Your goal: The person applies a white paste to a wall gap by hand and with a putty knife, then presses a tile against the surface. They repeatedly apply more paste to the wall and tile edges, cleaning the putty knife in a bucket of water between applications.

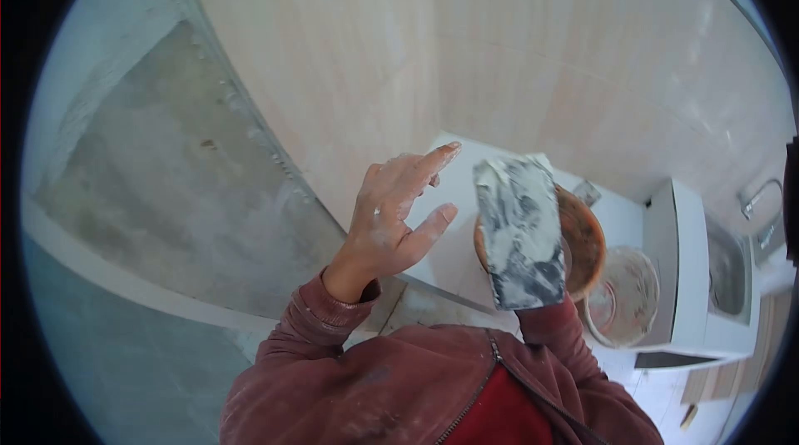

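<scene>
My left hand [391,216] is raised in the middle of the view, palm turned sideways. Its index finger and thumb are stretched apart, and the other fingers curl slightly behind. White smears mark the skin, and nothing shows in its grasp. To its right, a dark rectangular plastering trowel [523,233] lies face up, coated with white paste that is thickest along its far edge. My right hand is hidden beneath the trowel's blade, at the end of the right sleeve [553,324]. An orange-brown bowl [589,237] sits partly behind the blade.
A white counter [454,258] runs under the bowl along pale wall panels [533,54]. Close by on the right is a paste-stained bucket [626,295]. Further right are a metal sink [727,270] and a faucet [761,198]. Bare grey wall [191,154] shows on the left.
</scene>
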Motion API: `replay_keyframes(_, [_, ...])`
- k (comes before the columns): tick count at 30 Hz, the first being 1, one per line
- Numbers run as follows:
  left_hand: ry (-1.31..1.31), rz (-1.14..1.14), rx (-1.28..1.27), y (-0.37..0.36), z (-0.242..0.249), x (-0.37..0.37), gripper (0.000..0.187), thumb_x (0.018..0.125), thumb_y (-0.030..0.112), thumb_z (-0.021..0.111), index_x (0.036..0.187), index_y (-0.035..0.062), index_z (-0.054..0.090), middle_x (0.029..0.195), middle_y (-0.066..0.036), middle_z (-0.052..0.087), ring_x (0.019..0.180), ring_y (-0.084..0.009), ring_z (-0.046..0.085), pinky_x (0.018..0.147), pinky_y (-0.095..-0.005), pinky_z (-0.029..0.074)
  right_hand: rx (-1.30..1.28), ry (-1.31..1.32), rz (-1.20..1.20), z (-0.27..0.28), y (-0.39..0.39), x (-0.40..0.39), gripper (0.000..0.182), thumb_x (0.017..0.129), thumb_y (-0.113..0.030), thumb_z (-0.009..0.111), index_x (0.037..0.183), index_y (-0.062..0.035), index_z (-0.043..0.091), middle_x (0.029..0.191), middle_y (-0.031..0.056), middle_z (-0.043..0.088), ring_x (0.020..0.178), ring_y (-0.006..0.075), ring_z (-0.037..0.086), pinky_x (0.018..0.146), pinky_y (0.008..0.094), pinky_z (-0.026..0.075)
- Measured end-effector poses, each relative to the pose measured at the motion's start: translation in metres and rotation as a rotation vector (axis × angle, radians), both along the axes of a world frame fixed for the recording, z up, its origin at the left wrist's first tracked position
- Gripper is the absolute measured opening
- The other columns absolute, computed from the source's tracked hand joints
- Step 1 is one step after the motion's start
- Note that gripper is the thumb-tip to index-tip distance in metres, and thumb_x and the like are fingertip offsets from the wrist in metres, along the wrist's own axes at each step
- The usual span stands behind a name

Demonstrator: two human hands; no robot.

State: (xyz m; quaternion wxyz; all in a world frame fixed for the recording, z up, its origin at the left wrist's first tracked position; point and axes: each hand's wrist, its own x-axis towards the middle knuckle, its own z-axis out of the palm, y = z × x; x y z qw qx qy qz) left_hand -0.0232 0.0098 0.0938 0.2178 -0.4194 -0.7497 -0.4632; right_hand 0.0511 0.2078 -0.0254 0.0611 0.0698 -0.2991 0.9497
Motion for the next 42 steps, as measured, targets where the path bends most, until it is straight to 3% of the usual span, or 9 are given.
replay_keyframes(12, [-0.001, -0.077, -0.261, 0.019, -0.007, 0.004, 0.047, 0.074, 0.012, 0.053, 0.120, 0.0028, 0.056, 0.091, -0.009, 0.058, 0.080, -0.0202, 0.049, 0.076, -0.0313, 0.033, -0.185, -0.083, 0.126, 0.002, 0.010, 0.011, 0.039, 0.093, -0.008, 0.039, 0.130, 0.0011, 0.041, 0.125, 0.0143, 0.051, 0.106, 0.0241, 0.056, 0.091, 0.0354, 0.048])
replay_keyframes(14, [-0.373, -0.428, -0.140, 0.016, -0.014, 0.005, 0.041, 0.074, 0.016, 0.053, 0.112, -0.0013, 0.058, 0.092, -0.008, 0.057, 0.082, -0.0173, 0.047, 0.075, -0.0297, 0.032, -0.200, -0.081, 0.142, 0.003, 0.012, 0.013, 0.039, 0.093, -0.008, 0.039, 0.130, 0.0013, 0.041, 0.124, 0.0143, 0.052, 0.106, 0.0239, 0.057, 0.090, 0.0352, 0.048])
replay_keyframes(17, [-0.503, -0.616, 0.157, -0.009, 0.004, 0.000, 0.038, 0.075, 0.016, 0.056, 0.111, 0.0007, 0.058, 0.095, -0.010, 0.054, 0.085, -0.0183, 0.047, 0.079, -0.0297, 0.034, 0.302, -0.124, 0.031, 0.016, 0.011, 0.017, 0.040, 0.092, -0.011, 0.040, 0.131, 0.0012, 0.040, 0.125, 0.0152, 0.051, 0.107, 0.0243, 0.056, 0.091, 0.0371, 0.048])
replay_keyframes(23, [0.754, 0.687, 0.073, -0.092, 0.111, -0.057, 0.056, 0.075, 0.020, 0.059, 0.124, -0.0034, 0.045, 0.128, -0.022, 0.044, 0.123, -0.0351, 0.035, 0.098, -0.0434, 0.031, -0.660, -0.264, 0.128, 0.055, -0.013, 0.010, 0.049, 0.093, -0.029, 0.038, 0.136, -0.0067, 0.035, 0.140, 0.0126, 0.036, 0.129, 0.0274, 0.032, 0.108, 0.0432, 0.025])
replay_keyframes(25, [0.972, 0.967, 0.026, -0.108, 0.146, -0.072, 0.060, 0.076, 0.020, 0.058, 0.128, -0.0052, 0.041, 0.135, -0.029, 0.035, 0.131, -0.0429, 0.024, 0.104, -0.0508, 0.023, -0.559, -0.163, 0.132, -0.013, 0.003, -0.001, 0.050, 0.092, -0.031, 0.039, 0.136, -0.0062, 0.035, 0.140, 0.0127, 0.036, 0.129, 0.0281, 0.033, 0.108, 0.0438, 0.025])
replay_keyframes(30, [0.956, 1.081, -0.053, -0.117, 0.172, -0.093, 0.059, 0.078, 0.020, 0.056, 0.128, -0.0075, 0.041, 0.140, -0.032, 0.024, 0.134, -0.0456, 0.014, 0.109, -0.0503, 0.016, -0.052, 0.195, 0.081, 0.007, -0.001, 0.001, 0.052, 0.091, -0.033, 0.042, 0.136, -0.0054, 0.036, 0.139, 0.0130, 0.038, 0.127, 0.0284, 0.036, 0.107, 0.0453, 0.026])
replay_keyframes(32, [0.939, 1.113, -0.077, -0.116, 0.170, -0.096, 0.057, 0.080, 0.020, 0.055, 0.128, -0.0069, 0.042, 0.143, -0.031, 0.022, 0.136, -0.0442, 0.011, 0.110, -0.0483, 0.014, -0.304, 0.199, 0.218, 0.008, -0.003, -0.001, 0.051, 0.091, -0.032, 0.042, 0.135, -0.0055, 0.037, 0.138, 0.0132, 0.039, 0.126, 0.0274, 0.037, 0.107, 0.0447, 0.026])
replay_keyframes(39, [0.899, 1.095, -0.104, -0.131, 0.170, -0.094, 0.053, 0.081, 0.021, 0.053, 0.127, -0.0047, 0.046, 0.143, -0.028, 0.023, 0.135, -0.0432, 0.012, 0.110, -0.0485, 0.013, -0.193, 0.165, 0.092, 0.003, -0.001, 0.004, 0.051, 0.091, -0.033, 0.041, 0.133, -0.0047, 0.039, 0.136, 0.0128, 0.041, 0.124, 0.0265, 0.039, 0.107, 0.0441, 0.026])
replay_keyframes(42, [0.899, 1.018, -0.035, -0.136, 0.170, -0.093, 0.052, 0.081, 0.021, 0.052, 0.128, -0.0011, 0.047, 0.144, -0.028, 0.022, 0.136, -0.0426, 0.013, 0.110, -0.0486, 0.015, -0.623, -0.158, 0.077, 0.033, -0.016, 0.009, 0.051, 0.091, -0.032, 0.041, 0.133, -0.0035, 0.038, 0.135, 0.0143, 0.041, 0.124, 0.0276, 0.039, 0.107, 0.0443, 0.027])
